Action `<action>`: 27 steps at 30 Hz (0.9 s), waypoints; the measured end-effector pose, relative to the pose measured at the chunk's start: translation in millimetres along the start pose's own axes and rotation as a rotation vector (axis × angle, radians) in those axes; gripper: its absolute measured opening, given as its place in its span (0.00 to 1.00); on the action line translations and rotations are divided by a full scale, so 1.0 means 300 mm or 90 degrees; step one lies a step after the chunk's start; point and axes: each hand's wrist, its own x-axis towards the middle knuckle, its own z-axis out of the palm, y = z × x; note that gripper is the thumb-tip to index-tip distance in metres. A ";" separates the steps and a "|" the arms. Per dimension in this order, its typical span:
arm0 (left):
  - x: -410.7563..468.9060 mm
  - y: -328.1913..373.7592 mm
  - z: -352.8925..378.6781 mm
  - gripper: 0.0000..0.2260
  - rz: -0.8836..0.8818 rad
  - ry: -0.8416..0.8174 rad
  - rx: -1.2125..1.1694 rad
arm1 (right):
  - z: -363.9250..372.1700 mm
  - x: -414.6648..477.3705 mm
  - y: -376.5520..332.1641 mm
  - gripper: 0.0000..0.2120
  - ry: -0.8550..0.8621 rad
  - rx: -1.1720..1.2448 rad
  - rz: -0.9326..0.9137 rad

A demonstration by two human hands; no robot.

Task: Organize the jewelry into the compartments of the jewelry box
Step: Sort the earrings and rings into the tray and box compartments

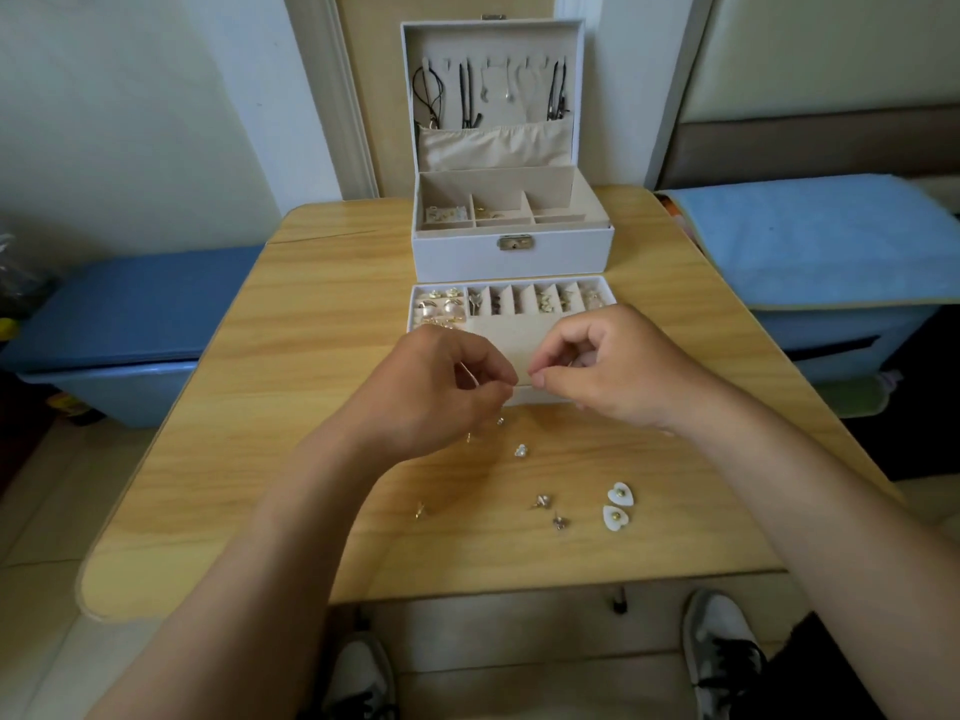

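- Head view: the left hand and right hand meet fingertip to fingertip above the near edge of the lift-out tray.
- Both hands are curled. Each has thumb and forefinger closed in a fine pinch and the other fingers tucked.
- A thin piece, pale and wire-like, shows inside the left hand's curl. The right hand seems to pinch its other end, but it is too small to identify.
- The tray lies just beyond and partly under the hands. Its narrow slots lie past the fingertips, and a fuller section lies beyond the left hand.
- The jewelry box stands open further beyond the tray, touching or almost touching it, with a few items in its base compartments.
- The loose earrings wait on the table on the person's side of the hands. A crystal stud lies between the wrists, and a heart-shaped pair lies under the right forearm.
- Likely risks:
  - The pinch is tiny, so a slip could drop the piece among the unsorted studs, or off the table edge.
  - The forearms hang over the loose earrings, and lowering a wrist could sweep some away.
  - A release from this height could land the piece in a wrong section.
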 end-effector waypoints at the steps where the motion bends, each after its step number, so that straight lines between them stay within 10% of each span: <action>1: -0.010 0.005 0.012 0.05 0.008 -0.013 0.017 | -0.007 -0.014 0.001 0.02 -0.006 -0.013 -0.004; 15: -0.091 0.113 0.168 0.05 0.142 -0.182 0.104 | -0.132 -0.149 0.020 0.07 -0.283 -0.177 0.039; 27: -0.077 0.119 0.210 0.05 0.182 -0.236 0.141 | -0.118 -0.171 0.039 0.02 -0.302 -0.224 0.022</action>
